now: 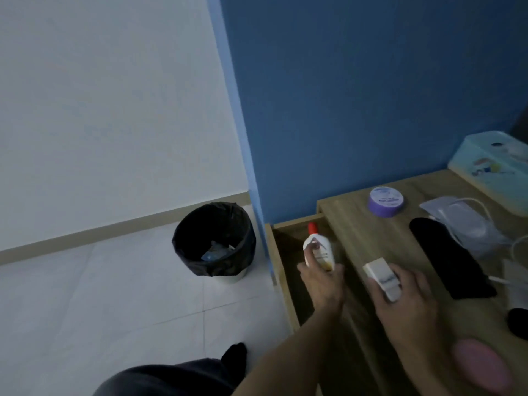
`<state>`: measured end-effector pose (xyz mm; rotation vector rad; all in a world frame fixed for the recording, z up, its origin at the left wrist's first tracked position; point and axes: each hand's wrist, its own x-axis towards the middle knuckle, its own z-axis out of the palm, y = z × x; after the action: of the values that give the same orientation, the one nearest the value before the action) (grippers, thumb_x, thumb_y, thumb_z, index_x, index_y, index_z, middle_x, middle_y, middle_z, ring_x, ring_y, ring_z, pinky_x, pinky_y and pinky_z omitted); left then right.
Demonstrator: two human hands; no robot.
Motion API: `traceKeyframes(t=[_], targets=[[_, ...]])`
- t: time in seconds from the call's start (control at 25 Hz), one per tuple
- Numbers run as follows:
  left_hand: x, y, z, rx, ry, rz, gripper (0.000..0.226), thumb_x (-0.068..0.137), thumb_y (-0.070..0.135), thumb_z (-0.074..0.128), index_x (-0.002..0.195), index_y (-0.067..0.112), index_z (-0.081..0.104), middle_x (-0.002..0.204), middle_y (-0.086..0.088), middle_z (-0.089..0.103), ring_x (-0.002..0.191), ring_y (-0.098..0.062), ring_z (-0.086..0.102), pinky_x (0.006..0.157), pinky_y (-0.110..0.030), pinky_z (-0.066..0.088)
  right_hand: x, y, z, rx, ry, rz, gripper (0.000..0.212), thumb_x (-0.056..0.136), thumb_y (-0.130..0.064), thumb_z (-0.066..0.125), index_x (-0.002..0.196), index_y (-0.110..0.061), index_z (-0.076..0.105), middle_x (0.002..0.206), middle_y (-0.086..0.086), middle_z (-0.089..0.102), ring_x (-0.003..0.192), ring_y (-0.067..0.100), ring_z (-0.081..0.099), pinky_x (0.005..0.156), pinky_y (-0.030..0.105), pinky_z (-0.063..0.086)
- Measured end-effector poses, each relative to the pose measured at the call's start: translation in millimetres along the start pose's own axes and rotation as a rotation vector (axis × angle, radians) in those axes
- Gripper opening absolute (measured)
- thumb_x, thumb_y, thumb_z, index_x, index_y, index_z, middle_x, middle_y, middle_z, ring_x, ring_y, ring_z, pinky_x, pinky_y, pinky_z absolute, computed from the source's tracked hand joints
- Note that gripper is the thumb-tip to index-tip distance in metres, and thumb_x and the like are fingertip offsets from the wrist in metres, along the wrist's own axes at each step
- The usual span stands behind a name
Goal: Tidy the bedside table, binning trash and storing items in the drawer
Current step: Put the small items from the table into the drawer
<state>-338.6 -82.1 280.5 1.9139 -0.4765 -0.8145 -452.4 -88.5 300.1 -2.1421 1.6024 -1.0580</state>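
Storing looks to be the step in hand. The left hand (321, 284) grips a bottle (318, 250), with the open drawer (295, 220) just beneath it. The right hand (405, 304) clasps a box (381, 277) above the table (371, 241) edge. Next, I'd say: lower the bottle, let go.

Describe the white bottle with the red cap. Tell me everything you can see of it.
The small white plastic-looking bottle with a red cap has rounded shoulders and a label with orange-yellow print, too blurred to read. Its cap is on. It is tilted, with the cap pointing away toward the blue wall, over the open wooden drawer beside the tabletop. The left hand grips its lower half, with one finger lying across its body. Nothing else visibly touches it.
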Motion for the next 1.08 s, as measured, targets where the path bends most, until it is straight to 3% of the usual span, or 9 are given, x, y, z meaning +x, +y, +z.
traceKeyframes(t=[0.2,0.32,0.36,0.48,0.56,0.72,0.8,0.96,1.08], targets=[[8,-48,-16,0.123,-0.135,-0.111,0.059,0.087,0.040,0.057,0.138,0.041,0.028,0.137,-0.002,0.042,0.122,-0.018,0.047,0.102,-0.034,0.043,-5,-31,68,0.023,-0.175,-0.024,0.043,0.070,-0.010,0.077,0.108,0.003,0.061,0.103,0.030,0.061,0.088,0.043,0.063,0.074,0.044,0.052],[14,-54,-18,0.049,-0.087,-0.122,0.027,0.092,0.044,0.051,0.118,0.042,0.044,0.117,0.011,0.055,0.107,-0.003,0.055,0.091,-0.017,0.044,-6,-33,95,-0.065,-0.316,0.073,0.045,0.081,-0.023,0.065,0.121,-0.004,0.055,0.121,0.023,0.053,0.104,0.038,0.057,0.083,0.044,0.049],[15,-54,-20,0.063,-0.084,-0.114,0.028,0.092,0.043,0.050,0.119,0.039,0.045,0.119,0.010,0.055,0.110,-0.005,0.055,0.093,-0.019,0.044,-6,-34,102,-0.083,-0.352,0.114,0.045,0.083,-0.024,0.062,0.123,-0.005,0.053,0.124,0.021,0.051,0.107,0.035,0.055,0.085,0.044,0.048],[21,-66,-29,0.024,-0.116,-0.113,0.071,0.087,0.040,0.058,0.145,0.033,0.018,0.145,0.000,0.039,0.133,-0.016,0.040,0.111,-0.033,0.033,-1,-35,126,-0.070,-0.399,0.226,0.041,0.084,-0.022,0.061,0.121,-0.005,0.052,0.124,0.021,0.049,0.106,0.035,0.053,0.084,0.042,0.047],[31,-72,-28,-0.046,-0.115,-0.177,0.068,0.091,0.031,0.055,0.146,0.034,0.014,0.149,-0.005,0.035,0.135,-0.019,0.038,0.108,-0.031,0.032,6,-34,144,-0.067,-0.435,0.280,0.038,0.084,-0.017,0.061,0.119,-0.003,0.053,0.125,0.022,0.049,0.109,0.036,0.052,0.084,0.039,0.045],[68,-86,-20,-0.088,-0.020,-0.216,0.054,0.095,0.008,0.047,0.140,0.025,0.024,0.138,-0.011,0.050,0.124,-0.024,0.052,0.091,-0.021,0.038,20,-25,181,-0.090,-0.483,0.288,0.036,0.083,-0.014,0.063,0.116,-0.003,0.056,0.124,0.022,0.051,0.112,0.038,0.052,0.086,0.037,0.045],[79,-92,-16,-0.117,-0.035,-0.235,0.050,0.097,0.014,0.045,0.143,0.019,0.024,0.140,-0.012,0.047,0.127,-0.024,0.049,0.098,-0.024,0.038,22,-20,200,-0.088,-0.501,0.275,0.035,0.082,-0.014,0.064,0.115,-0.004,0.057,0.122,0.021,0.053,0.112,0.037,0.052,0.088,0.039,0.045],[91,-102,-4,-0.134,0.057,-0.309,0.066,0.089,0.057,0.044,0.140,0.015,0.036,0.139,-0.016,0.048,0.126,-0.029,0.046,0.111,-0.037,0.031,20,-9,222,-0.097,-0.546,0.251,0.032,0.079,-0.012,0.066,0.109,-0.002,0.060,0.116,0.023,0.058,0.108,0.037,0.055,0.085,0.037,0.046],[87,-101,1,-0.108,0.015,-0.334,0.059,0.091,0.047,0.050,0.141,0.019,0.035,0.138,-0.015,0.050,0.125,-0.030,0.049,0.108,-0.038,0.037,17,-4,221,-0.073,-0.568,0.255,0.034,0.079,-0.011,0.067,0.110,0.000,0.059,0.116,0.024,0.057,0.108,0.037,0.055,0.085,0.035,0.044]])
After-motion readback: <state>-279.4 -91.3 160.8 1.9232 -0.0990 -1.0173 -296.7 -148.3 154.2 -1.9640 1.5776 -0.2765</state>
